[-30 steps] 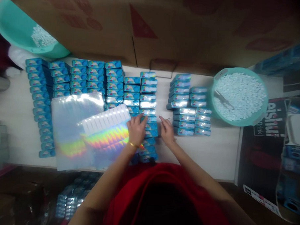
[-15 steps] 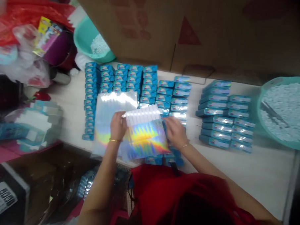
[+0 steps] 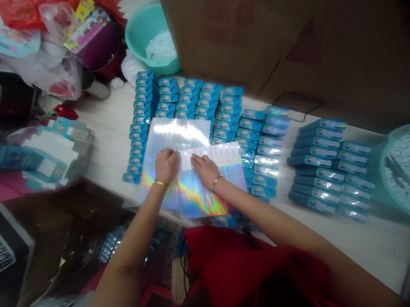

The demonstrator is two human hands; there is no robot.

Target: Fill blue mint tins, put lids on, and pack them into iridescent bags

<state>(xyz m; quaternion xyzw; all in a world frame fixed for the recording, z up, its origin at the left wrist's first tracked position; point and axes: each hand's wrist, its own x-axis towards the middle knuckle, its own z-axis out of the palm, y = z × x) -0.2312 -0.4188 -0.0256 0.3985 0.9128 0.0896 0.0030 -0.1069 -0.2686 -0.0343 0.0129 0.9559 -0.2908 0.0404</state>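
Note:
A shiny rainbow-coloured sheet of stickers (image 3: 220,190), with a row of small white labels along its top, lies over a larger silvery holographic sheet (image 3: 179,129). My left hand (image 3: 167,166) is closed, pinching the sticker sheet at its upper left edge. Fingers of my right hand (image 3: 206,170) stretch leftward across the row of white labels and touch it; whether a label is between the fingertips is too blurred to tell. Around and under the sheets stand rows of small blue boxes (image 3: 231,115), partly hidden by them.
More blue boxes (image 3: 318,172) stand in two columns to the right. A teal basin (image 3: 382,179) of small white pieces is at the right edge, another teal basin (image 3: 135,28) at the back left. A large cardboard box (image 3: 264,38) walls the back. Flattened cartons (image 3: 72,152) lie left.
My right hand has moved left from beside the sticker sheet onto its row of labels. The sheet now lies lower and flatter over the larger sheet. The camera view has shifted.

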